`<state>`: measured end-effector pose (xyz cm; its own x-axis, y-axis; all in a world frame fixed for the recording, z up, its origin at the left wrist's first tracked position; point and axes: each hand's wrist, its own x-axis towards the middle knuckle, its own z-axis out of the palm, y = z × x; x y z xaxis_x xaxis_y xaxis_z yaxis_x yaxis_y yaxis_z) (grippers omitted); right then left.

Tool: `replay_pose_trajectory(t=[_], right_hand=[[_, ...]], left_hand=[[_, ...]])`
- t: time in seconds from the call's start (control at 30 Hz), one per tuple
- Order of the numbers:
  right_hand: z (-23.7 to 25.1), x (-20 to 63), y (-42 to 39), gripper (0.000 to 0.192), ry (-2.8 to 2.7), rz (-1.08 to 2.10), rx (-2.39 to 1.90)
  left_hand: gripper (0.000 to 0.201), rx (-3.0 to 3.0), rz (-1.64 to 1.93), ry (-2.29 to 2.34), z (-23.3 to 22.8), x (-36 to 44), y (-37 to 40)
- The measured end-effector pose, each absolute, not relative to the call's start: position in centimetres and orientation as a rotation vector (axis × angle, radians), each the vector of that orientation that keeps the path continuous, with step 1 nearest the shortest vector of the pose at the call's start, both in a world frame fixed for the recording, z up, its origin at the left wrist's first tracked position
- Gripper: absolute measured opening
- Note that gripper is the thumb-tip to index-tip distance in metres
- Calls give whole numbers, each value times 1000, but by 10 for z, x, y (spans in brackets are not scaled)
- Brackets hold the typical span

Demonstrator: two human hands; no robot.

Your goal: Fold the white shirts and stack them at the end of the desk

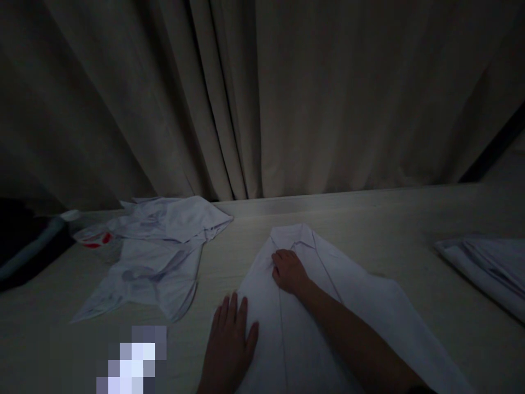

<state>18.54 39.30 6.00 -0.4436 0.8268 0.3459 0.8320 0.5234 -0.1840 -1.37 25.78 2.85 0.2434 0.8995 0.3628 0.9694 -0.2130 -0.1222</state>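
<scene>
White shirt [328, 295] under both hands

The lower part of the white shirt [369, 312] is running off the bottom edge of the frame, and the right forearm is covering a strip of it. The folded cloth [488, 268] at the right edge is being cut off there. A pixelated block [133, 364] is blotting out something at lower left. The dark object [24, 246] at the left edge is lying too deep in shadow to identify.
</scene>
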Motion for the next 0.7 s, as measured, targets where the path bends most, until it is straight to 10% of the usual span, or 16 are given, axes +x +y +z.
replay_pose_trajectory(t=[0.7], right_hand=[[59,185,393,17,-2279,-103,-1494]], left_hand=[[56,-2250,-339,-1661,35,-10,254]])
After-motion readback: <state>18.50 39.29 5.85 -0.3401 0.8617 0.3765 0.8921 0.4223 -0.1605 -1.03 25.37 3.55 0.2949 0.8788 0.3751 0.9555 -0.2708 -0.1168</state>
